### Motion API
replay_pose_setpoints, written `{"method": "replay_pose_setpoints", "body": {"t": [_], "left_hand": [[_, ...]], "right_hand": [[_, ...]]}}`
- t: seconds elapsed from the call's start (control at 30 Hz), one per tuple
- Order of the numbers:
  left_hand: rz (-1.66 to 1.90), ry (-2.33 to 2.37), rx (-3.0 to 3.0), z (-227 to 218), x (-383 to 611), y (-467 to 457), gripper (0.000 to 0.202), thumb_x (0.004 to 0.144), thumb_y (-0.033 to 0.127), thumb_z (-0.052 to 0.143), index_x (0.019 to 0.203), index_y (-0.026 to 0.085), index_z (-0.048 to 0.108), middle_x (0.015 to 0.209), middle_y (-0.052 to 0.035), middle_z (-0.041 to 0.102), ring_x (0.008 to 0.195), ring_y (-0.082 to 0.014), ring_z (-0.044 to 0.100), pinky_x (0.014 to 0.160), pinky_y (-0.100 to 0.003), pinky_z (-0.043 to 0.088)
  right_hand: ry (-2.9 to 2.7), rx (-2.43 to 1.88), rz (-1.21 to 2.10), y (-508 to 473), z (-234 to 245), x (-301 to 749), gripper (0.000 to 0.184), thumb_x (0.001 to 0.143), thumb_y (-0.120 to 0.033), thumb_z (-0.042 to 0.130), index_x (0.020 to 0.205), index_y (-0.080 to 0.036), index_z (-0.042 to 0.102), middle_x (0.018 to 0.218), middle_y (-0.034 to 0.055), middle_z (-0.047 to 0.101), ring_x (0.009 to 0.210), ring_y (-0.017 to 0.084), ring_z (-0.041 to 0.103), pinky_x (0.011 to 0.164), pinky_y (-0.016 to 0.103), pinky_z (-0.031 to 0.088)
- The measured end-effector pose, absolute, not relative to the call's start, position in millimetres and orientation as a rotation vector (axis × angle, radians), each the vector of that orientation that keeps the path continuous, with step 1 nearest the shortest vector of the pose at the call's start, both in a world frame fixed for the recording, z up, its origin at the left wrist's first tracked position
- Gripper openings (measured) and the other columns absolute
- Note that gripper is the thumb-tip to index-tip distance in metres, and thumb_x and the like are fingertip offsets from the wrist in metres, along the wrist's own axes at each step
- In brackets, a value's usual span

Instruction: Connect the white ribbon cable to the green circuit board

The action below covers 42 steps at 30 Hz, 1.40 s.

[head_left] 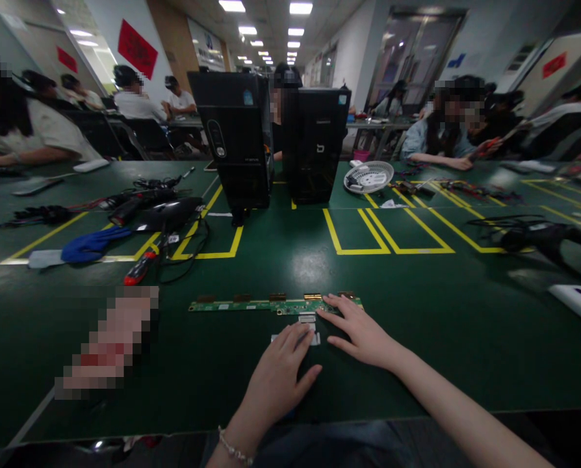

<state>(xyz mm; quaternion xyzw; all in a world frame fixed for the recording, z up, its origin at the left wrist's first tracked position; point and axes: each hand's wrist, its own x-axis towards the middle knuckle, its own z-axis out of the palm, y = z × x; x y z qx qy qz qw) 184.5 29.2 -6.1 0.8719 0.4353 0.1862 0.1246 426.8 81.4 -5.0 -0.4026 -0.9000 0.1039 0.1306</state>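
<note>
A long, narrow green circuit board (236,306) lies flat on the green table, with several copper-coloured tabs along its far edge. At its near side, a white flat ribbon cable (314,338) shows partly from under my fingers. My left hand (278,367) rests over that cable with fingers stretched out and thumb apart; they hide much of it. Spread fingers of my right hand (361,331) reach onto the right part of the board, covering some of it. Neither hand grips anything that I can see.
Two black computer towers (234,143) stand at the back. To the left are a red screwdriver (141,268), a blue glove (95,244) and black cables. A white round basket (368,177) is back right; a white device (580,305) lies far right. Other people sit around.
</note>
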Motion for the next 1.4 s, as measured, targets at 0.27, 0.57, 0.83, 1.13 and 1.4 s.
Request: {"method": "replay_pose_setpoints", "body": {"t": [0.27, 0.57, 0.83, 1.13, 1.4], "left_hand": [[0.502, 1.271, 2.545, -5.0, 185.3, 29.3, 0.053, 0.093, 0.039, 0.053, 0.14, 0.017, 0.043, 0.142, -0.0122, 0.048, 0.132, -0.0286, 0.043, 0.108, -0.048, 0.039], [0.476, 1.271, 2.558, -3.0, 185.6, 28.9, 0.053, 0.093, 0.038, 0.053, 0.14, 0.014, 0.043, 0.143, -0.0141, 0.048, 0.132, -0.0294, 0.043, 0.108, -0.049, 0.039], [0.482, 1.269, 2.568, -7.5, 184.9, 27.9, 0.056, 0.093, 0.041, 0.053, 0.142, 0.016, 0.041, 0.144, -0.0124, 0.047, 0.134, -0.0293, 0.042, 0.11, -0.049, 0.037], [0.423, 1.281, 2.554, -5.1, 185.0, 27.0, 0.06, 0.093, 0.044, 0.053, 0.142, 0.013, 0.041, 0.146, -0.0141, 0.045, 0.136, -0.0303, 0.039, 0.11, -0.048, 0.037], [0.399, 1.285, 2.569, -4.1, 186.7, 27.6, 0.06, 0.093, 0.044, 0.054, 0.142, 0.013, 0.041, 0.146, -0.0149, 0.045, 0.136, -0.0304, 0.039, 0.109, -0.048, 0.038]], "right_hand": [[-2.64, -1.195, 0.299, 80.6, -3.3, 425.2, 0.054, 0.095, -0.049, 0.043, 0.145, -0.026, 0.042, 0.151, 0.0118, 0.036, 0.142, 0.028, 0.027, 0.114, 0.054, 0.027], [-2.638, -1.193, 0.289, 80.4, -2.4, 425.7, 0.052, 0.096, -0.047, 0.042, 0.144, -0.026, 0.043, 0.15, 0.0115, 0.036, 0.142, 0.027, 0.028, 0.114, 0.053, 0.028], [-2.621, -1.175, 0.299, 80.4, -2.3, 425.3, 0.052, 0.095, -0.045, 0.045, 0.143, -0.025, 0.044, 0.15, 0.0123, 0.038, 0.141, 0.027, 0.029, 0.113, 0.053, 0.029], [-2.638, -1.184, 0.278, 80.4, -3.4, 425.9, 0.052, 0.096, -0.045, 0.044, 0.143, -0.024, 0.044, 0.15, 0.0127, 0.038, 0.141, 0.027, 0.028, 0.113, 0.052, 0.029], [-2.647, -1.197, 0.279, 80.1, -2.2, 425.0, 0.053, 0.096, -0.046, 0.044, 0.144, -0.024, 0.043, 0.151, 0.0119, 0.036, 0.142, 0.027, 0.027, 0.114, 0.052, 0.028]]}}
